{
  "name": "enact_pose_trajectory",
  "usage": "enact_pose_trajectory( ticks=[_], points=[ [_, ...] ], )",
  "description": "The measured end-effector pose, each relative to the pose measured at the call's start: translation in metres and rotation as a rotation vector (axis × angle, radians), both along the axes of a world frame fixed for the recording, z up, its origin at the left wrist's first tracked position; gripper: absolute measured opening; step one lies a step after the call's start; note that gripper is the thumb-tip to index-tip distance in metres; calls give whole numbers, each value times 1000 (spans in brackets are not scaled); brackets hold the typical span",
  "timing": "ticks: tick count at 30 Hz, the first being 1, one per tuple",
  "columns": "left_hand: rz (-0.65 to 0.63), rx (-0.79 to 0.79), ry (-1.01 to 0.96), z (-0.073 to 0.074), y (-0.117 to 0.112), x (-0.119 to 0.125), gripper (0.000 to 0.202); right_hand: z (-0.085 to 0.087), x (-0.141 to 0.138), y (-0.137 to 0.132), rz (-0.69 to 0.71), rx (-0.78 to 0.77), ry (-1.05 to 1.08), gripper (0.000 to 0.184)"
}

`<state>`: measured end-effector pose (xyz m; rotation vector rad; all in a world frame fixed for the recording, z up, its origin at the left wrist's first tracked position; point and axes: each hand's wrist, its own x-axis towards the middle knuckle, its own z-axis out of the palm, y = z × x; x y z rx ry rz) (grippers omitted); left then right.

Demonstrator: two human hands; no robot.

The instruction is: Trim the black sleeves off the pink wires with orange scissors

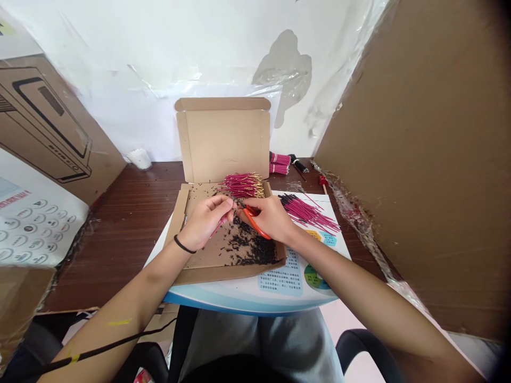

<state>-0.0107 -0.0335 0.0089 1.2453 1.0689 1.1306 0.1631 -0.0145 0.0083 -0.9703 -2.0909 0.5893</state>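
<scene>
Two bare hands, the left hand (208, 217) and the right hand (272, 214), above an open brown cardboard box (224, 141).
Left fingers pinch together on a thin magenta wire (216, 230) over the box; right fingers clamp small orange-handled pliers (256, 223), nose near the left fingertips. Loose black scraps (259, 251) and gold-tipped magenta wires (242, 185) lie inside; black-tipped magenta wires (310, 214) lie to the right.

Dark brown table (139, 213), printed sheet (231, 292) on it, open cardboard box (227, 143) on sheet. Right of box: black-ended pink wires (309, 213). Behind box, right: pink bundles (279, 164), black bundle (299, 163); left: white item (139, 158).
</scene>
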Motion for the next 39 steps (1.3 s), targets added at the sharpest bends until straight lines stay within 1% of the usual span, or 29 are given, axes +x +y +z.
enact_pose_trajectory(
  ticks=[6,12,15,17,20,22,25,28,33,39],
  points=[
    [22,25,3,-2,0,-2,23,0,2,2,43,-28,-2,35],
    [20,10,-4,3,-2,-1,29,-1,3,2,66,-5,-1,34],
    [28,3,-20,3,-2,-2,33,0,3,2,85,-15,8,33],
    [18,1,-35,1,-2,-2,36,1,3,1,69,-107,61,29],
    [-13,1,-63,-1,-2,-1,41,3,1,1,44,-392,267,20],
    [-28,7,-85,-2,-2,0,42,4,-1,1,74,-561,423,25],
    [-37,34,-121,-2,-2,1,48,4,-3,0,133,-697,525,26],
    [-23,72,-135,-3,-2,1,48,3,-5,-1,156,-744,495,25],
    [-5,105,-144,-5,0,2,42,5,-4,-2,155,-730,469,26],
    [20,132,-86,-6,0,0,39,6,-4,-4,155,-703,447,25]
  ],
)
